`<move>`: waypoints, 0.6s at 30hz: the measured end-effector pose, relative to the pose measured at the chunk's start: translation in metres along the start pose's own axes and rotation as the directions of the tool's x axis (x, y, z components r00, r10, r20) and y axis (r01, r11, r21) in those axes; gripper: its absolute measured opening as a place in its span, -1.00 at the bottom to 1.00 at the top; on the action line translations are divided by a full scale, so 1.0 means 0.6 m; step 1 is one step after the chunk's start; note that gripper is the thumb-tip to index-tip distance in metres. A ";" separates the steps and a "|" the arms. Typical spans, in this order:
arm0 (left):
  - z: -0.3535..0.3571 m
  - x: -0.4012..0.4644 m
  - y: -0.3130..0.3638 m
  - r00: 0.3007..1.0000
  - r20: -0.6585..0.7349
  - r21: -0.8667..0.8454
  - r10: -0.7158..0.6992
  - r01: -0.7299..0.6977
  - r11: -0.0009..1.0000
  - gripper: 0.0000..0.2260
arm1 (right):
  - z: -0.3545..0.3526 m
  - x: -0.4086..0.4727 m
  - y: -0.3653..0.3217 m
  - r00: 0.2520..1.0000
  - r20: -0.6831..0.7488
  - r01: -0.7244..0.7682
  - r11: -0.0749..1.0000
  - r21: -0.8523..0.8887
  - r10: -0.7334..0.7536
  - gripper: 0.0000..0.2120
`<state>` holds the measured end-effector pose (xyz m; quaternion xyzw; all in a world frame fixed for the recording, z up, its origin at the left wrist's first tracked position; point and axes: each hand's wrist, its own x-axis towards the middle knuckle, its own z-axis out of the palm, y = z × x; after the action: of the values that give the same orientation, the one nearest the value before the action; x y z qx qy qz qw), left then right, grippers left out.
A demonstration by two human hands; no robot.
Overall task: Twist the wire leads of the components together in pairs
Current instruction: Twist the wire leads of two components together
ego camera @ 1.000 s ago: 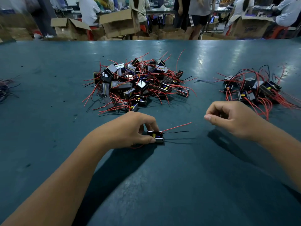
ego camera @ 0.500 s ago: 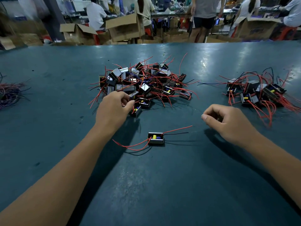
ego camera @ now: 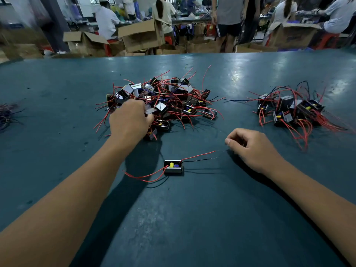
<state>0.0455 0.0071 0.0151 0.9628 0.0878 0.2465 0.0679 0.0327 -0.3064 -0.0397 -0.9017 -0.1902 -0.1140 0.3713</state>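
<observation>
Open brown cardboard boxes are seen beyond the dark teal table; their contents cannot be told. The left hand is laid on the large heap of black box components with red leads, fingers curled into it; what is gripped cannot be told. The right hand is curled, holding nothing visible, just beside the leads of a single black component lying between the forearms. A smaller heap lies right.
</observation>
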 end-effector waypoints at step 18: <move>-0.073 -0.090 0.103 0.819 0.571 -0.820 0.048 0.566 0.089 -0.87 | -0.004 -0.002 -0.014 1.000 -0.020 -0.012 0.998 0.055 0.013 -0.83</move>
<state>-0.0141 -0.0604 0.0390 0.6708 0.0637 -0.0110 0.7388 0.0277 -0.3028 -0.0331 -0.8910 -0.1839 -0.1156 0.3987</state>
